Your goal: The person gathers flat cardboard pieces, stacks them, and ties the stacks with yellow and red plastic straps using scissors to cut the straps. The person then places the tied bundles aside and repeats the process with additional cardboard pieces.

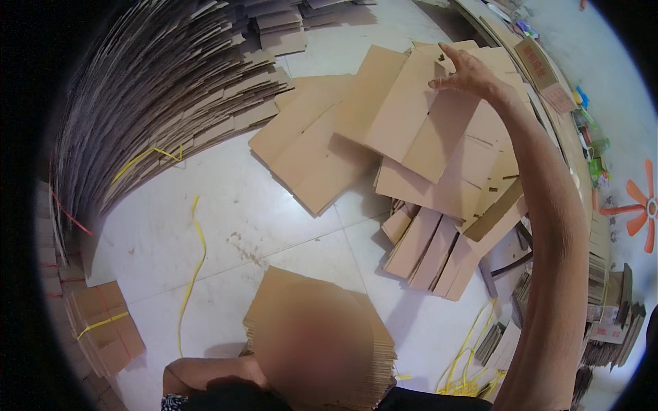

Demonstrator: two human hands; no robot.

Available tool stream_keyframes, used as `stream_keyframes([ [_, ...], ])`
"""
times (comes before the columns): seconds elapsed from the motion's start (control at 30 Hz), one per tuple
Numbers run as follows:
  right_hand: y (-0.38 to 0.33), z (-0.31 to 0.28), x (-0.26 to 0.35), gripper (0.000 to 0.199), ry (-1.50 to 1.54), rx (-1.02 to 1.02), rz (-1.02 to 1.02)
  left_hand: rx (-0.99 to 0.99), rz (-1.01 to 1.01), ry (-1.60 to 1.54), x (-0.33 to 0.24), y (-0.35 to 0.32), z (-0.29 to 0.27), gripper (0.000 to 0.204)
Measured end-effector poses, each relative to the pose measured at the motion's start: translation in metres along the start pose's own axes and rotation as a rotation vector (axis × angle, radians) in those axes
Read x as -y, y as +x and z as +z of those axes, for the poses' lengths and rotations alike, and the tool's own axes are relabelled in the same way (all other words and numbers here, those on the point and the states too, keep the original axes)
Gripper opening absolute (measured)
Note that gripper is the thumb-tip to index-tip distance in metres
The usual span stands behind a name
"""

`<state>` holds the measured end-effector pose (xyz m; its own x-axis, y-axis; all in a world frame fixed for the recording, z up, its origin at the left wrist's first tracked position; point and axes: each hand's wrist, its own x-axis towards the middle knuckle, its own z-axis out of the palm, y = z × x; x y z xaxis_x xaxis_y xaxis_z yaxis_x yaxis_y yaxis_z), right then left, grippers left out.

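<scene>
My right hand (467,74) reaches far out over a spread of flat brown cardboard pieces (394,113), its thumb and index finger apart. Nothing shows in its grip; whether the fingertips touch the board beneath I cannot tell. One large cardboard sheet (312,147) lies to the left of the spread, partly under it. Close to my body is a stack of cardboard (274,294) with layered edges. My left forearm (209,373) runs to the left side of this stack, but a blurred patch hides the hand and its fingers.
A tall, leaning mass of flattened cardboard (164,89) fills the far left. A strapped bundle (110,322) sits at lower left. Yellow strapping (192,274) lies on the tiled floor, with more strapping (466,363) at right. An orange fan (641,207) and a small carton (545,75) are at right.
</scene>
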<state>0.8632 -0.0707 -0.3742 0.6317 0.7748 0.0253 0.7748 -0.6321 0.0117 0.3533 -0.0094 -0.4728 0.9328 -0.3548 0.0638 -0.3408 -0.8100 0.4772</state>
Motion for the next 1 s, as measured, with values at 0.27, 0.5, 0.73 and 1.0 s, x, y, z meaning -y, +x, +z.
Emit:
stream_keyframes([
  [0.27, 0.000, 0.020, -0.015, 0.112, -0.219, 0.188, 0.031, -0.054, -0.227, -0.312, -0.001, 0.002, 0.001, 0.036],
  [0.5, -0.038, 0.009, 0.010, 0.084, -0.381, 0.093, -0.145, -0.117, -0.095, -0.235, -0.002, 0.007, 0.002, 0.033],
  [0.73, -0.082, -0.022, 0.092, 0.052, -0.402, 0.301, -0.189, -0.004, -0.093, -0.156, -0.003, 0.003, -0.010, 0.036],
  [1.0, -0.171, 0.043, 0.135, 0.027, -0.290, 0.228, -0.524, -0.169, -0.019, -0.033, -0.008, -0.015, 0.007, 0.038],
])
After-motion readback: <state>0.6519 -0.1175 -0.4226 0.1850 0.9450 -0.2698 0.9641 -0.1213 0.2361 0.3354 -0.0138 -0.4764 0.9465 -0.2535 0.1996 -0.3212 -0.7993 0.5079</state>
